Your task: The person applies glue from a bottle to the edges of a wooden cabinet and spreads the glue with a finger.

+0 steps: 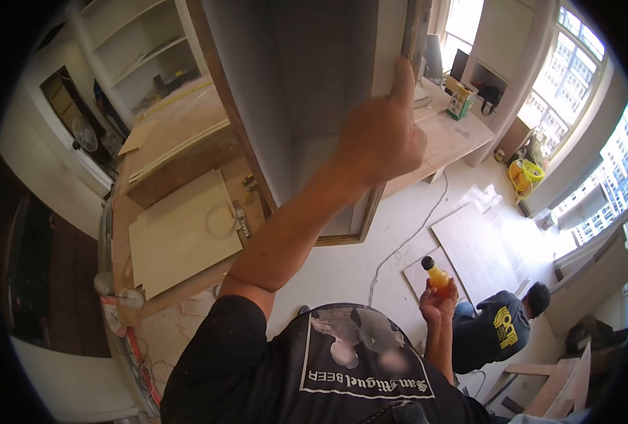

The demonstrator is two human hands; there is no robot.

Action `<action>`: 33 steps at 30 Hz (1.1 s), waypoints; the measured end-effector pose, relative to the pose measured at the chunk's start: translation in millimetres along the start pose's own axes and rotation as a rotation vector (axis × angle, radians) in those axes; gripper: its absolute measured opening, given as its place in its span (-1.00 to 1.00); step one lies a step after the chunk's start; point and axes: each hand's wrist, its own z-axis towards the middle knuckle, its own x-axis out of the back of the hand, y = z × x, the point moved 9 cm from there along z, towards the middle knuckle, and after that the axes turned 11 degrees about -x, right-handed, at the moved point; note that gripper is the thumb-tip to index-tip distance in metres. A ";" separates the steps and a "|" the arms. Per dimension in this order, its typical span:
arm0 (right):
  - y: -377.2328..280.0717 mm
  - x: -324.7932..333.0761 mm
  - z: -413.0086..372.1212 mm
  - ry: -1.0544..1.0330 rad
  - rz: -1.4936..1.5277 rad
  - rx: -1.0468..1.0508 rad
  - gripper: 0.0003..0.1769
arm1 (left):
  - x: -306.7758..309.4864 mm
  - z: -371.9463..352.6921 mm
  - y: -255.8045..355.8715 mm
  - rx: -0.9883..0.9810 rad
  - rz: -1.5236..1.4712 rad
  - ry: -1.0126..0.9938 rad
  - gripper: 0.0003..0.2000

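Note:
A tall wooden cabinet frame [240, 113] with a grey inside stands open in front of me. My left hand [381, 138] is closed at its right edge, one digit stretched up along the wood and the other fingers curled. What lies under the curled fingers is hidden. Low on the right, my right hand [437, 302] is wrapped around a small bottle [437, 275] of yellow-orange liquid. The bottle leans a little, its black cap on top.
A person in a dark shirt [501, 328] is low on the floor at right. Flat boards [476, 240] lie nearby, and a cable [406, 244] crosses the floor. A workbench with panels [187, 233] is at left. A box [461, 100] sits on a counter; a yellow bucket [524, 177] stands by the windows.

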 end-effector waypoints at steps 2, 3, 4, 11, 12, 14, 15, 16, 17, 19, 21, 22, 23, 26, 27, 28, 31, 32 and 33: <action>1.9 -5.6 -5.0 0.023 0.005 0.045 -0.62 | 8.8 16.3 4.5 -0.020 0.051 0.015 -0.16; 3.7 -6.8 -4.9 0.024 0.007 0.038 -0.62 | 12.8 23.7 8.1 -0.044 0.087 0.033 -0.16; 4.8 -6.9 -5.2 0.025 0.010 0.033 -0.62 | 16.3 31.1 11.6 -0.067 0.122 0.053 -0.15; 7.1 -4.6 -3.4 -0.010 -0.041 0.001 -0.64 | 62.4 74.8 49.1 -0.037 -0.141 0.056 -0.15; 6.5 -3.6 -2.9 -0.015 -0.044 -0.007 -0.64 | 69.2 68.4 59.2 -0.067 -0.170 0.101 -0.14; 5.6 0.4 -2.3 -0.012 -0.042 -0.010 -0.64 | 70.1 69.7 54.4 -0.056 -0.266 0.139 -0.12; 5.3 2.0 -2.8 -0.003 -0.039 -0.007 -0.64 | 61.7 78.8 37.1 -0.013 -0.334 0.135 -0.11; 4.4 2.8 -3.4 0.018 -0.036 0.005 -0.64 | 58.1 83.6 28.9 0.032 -0.401 0.132 -0.10; 4.0 4.4 -3.7 0.040 -0.036 0.013 -0.64 | 62.3 82.8 34.4 -0.010 -0.390 0.168 -0.10; 1.5 10.5 -1.6 0.044 -0.037 0.022 -0.65 | 70.3 85.8 41.5 -0.049 -0.413 0.198 -0.11; 2.7 11.3 2.2 0.039 -0.034 0.010 -0.65 | 69.2 90.4 33.8 0.001 -0.485 0.174 -0.12; 4.2 11.2 2.2 0.036 -0.029 -0.004 -0.65 | 70.3 89.0 34.9 0.048 -0.523 0.158 -0.12; 6.1 11.0 2.5 0.033 -0.022 -0.016 -0.65 | 68.3 88.1 34.0 0.095 -0.563 0.141 -0.13; 12.9 8.5 5.2 0.002 -0.047 -0.069 -0.64 | 55.2 80.1 10.0 -0.056 -0.682 0.173 -0.22; 14.0 6.1 5.3 0.009 -0.053 -0.059 -0.62 | 57.2 71.6 8.2 -0.011 -0.765 0.116 -0.24; 16.2 1.9 4.9 0.016 -0.060 -0.050 -0.60 | 65.7 63.2 9.8 -0.014 -0.725 0.081 -0.25; 18.0 -4.2 9.4 -0.017 -0.082 -0.073 -0.60 | 107.1 32.3 13.5 -0.135 -0.455 0.055 -0.29; 17.4 -2.3 11.6 -0.022 -0.085 -0.077 -0.61 | 124.9 17.2 14.1 -0.250 -0.271 0.096 -0.30; 16.8 -0.5 13.8 -0.027 -0.089 -0.080 -0.61 | 143.5 1.0 18.5 -0.361 -0.086 0.132 -0.31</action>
